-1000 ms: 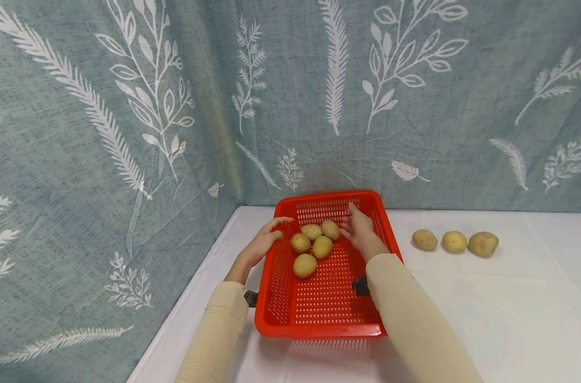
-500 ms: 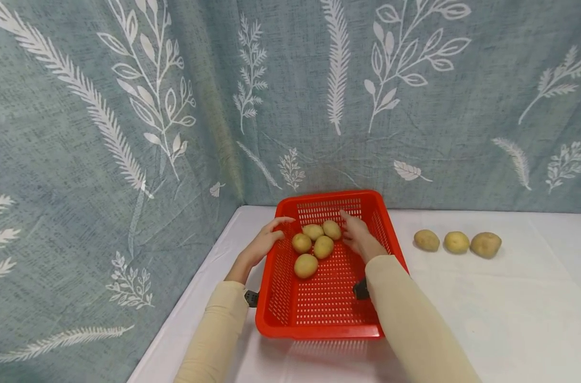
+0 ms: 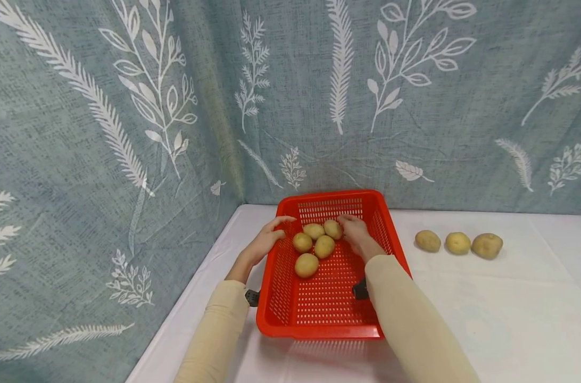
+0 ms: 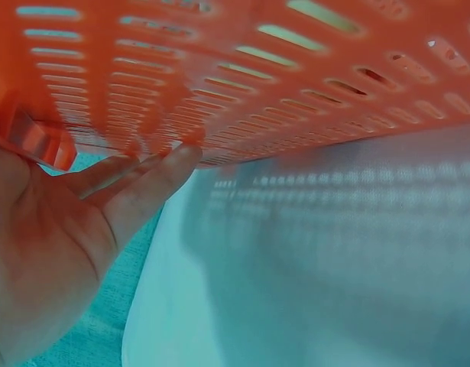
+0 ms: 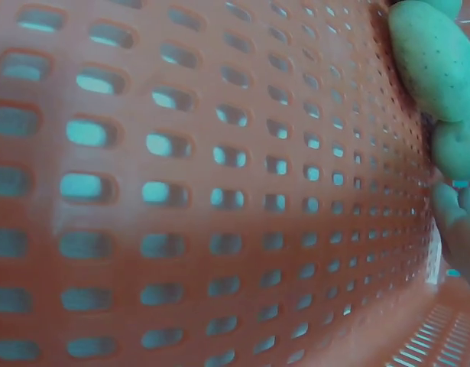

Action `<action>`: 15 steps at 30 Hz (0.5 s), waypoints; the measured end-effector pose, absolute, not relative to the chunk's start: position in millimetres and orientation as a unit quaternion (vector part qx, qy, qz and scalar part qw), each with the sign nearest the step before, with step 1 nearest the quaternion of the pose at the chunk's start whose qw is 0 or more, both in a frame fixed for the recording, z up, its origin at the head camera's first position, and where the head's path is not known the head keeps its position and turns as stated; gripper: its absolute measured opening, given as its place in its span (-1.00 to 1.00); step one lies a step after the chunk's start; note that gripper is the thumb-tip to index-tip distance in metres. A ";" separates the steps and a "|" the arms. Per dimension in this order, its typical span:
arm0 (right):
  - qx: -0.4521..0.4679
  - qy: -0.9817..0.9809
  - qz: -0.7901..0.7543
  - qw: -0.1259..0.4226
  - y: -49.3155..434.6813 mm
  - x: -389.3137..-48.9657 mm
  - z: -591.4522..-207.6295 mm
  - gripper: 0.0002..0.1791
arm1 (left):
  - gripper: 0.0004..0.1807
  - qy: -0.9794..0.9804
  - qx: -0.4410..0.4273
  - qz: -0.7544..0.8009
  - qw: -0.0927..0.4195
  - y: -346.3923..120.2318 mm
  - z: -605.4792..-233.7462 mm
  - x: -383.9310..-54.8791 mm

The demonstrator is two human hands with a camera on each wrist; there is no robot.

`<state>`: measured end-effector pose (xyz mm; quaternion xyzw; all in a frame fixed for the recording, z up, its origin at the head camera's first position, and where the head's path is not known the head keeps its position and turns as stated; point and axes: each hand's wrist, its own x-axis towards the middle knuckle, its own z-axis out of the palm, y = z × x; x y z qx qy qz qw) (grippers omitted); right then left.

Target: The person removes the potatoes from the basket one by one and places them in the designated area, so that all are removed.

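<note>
One red basket (image 3: 319, 332), perforated, upright on the bench (image 3: 463, 308), which we find covered in white cloth. Contents: we count five potatoes, grouped toward the far left part of the floor. The far-right potato (image 3: 333, 229) lies close beside its neighbours; the other four potatoes (image 3: 324, 247) make up the rest. Outside the basket: three loose potatoes (image 3: 458, 243), in a row to the right, well apart from it. Left grip (image 3: 264, 242), a bare hand: lightly holding the left rim, thumb over it, fingers along the outer wall. Right grip (image 3: 357, 233), a bare hand: inside the basket, fingers at the near-side flank of the far-right potato; whether they close round it we cannot tell. Step in hand, as we judge it: taking hold of that potato while the basket is steadied. Next move, in our judgement: it calls for thumb and fingers set firmly on opposite sides, clear of the neighbouring potatoes, with the left hold kept light so the basket does not slide.
</note>
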<state>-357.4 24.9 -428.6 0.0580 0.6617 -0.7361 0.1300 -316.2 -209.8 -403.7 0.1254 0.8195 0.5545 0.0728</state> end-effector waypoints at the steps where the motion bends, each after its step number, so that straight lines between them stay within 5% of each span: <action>1: 0.049 0.690 -0.714 0.113 24.7 -357.0 -429.5 -0.51 | -0.45 0.819 0.126 0.555 0.073 -209.9 -403.8 -316.1; 7: -0.013 0.795 -0.604 0.054 22.9 -352.1 -429.9 -0.57 | -0.45 0.817 0.121 0.560 0.074 -210.1 -405.1 -316.6; 15: -0.019 0.821 -0.569 0.048 20.6 -353.4 -430.0 -0.57 | -0.45 0.810 0.124 0.569 0.077 -210.0 -405.3 -318.2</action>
